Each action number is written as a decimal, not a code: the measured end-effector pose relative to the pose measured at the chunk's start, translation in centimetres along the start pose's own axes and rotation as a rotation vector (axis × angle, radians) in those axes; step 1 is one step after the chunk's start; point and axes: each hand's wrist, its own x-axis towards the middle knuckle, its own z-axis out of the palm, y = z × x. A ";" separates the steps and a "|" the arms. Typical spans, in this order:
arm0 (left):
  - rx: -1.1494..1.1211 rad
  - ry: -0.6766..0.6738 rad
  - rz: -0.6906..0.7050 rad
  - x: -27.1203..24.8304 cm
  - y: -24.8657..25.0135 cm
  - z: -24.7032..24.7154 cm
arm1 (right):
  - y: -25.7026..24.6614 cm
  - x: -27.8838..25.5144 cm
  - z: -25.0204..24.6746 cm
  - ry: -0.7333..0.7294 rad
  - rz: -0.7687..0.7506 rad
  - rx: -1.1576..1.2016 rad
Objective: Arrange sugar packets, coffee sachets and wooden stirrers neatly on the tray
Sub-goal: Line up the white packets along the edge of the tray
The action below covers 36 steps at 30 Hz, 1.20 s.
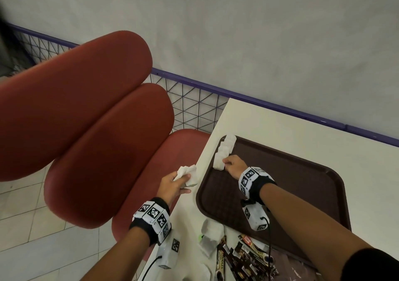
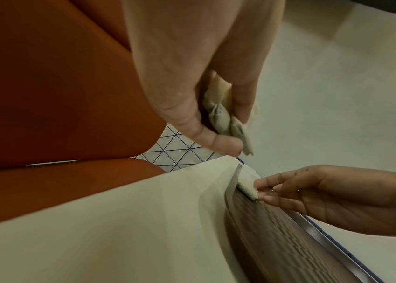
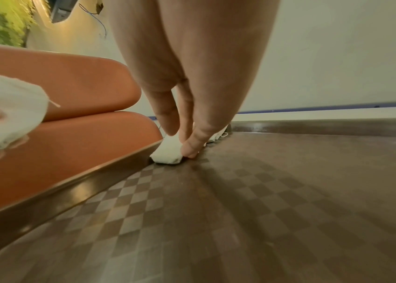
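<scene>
- Gripping a bunch of white packets [image 1: 187, 176], the left hand [image 1: 172, 183] hovers off the table [image 1: 280, 129] edge in the head view; the right hand [image 1: 234, 165] touches the nearest packet [image 1: 218, 163] in a row on the brown tray [image 1: 291, 183].
- Left wrist view: thumb and fingers [image 2: 245, 99] clamp the bunch.
- Right wrist view: fingertips [image 3: 189, 151] press, perhaps pinch, that packet by the tray's rim.

Both wrists wear black bands [image 1: 258, 186] with white blocks of black square marks [image 1: 154, 214], little boxes and black cables [image 1: 268, 235].
</scene>
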 end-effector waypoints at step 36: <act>-0.047 -0.034 -0.040 -0.1 0.1 1.4 | 0.1 -5.2 -0.4 -0.028 -0.028 0.357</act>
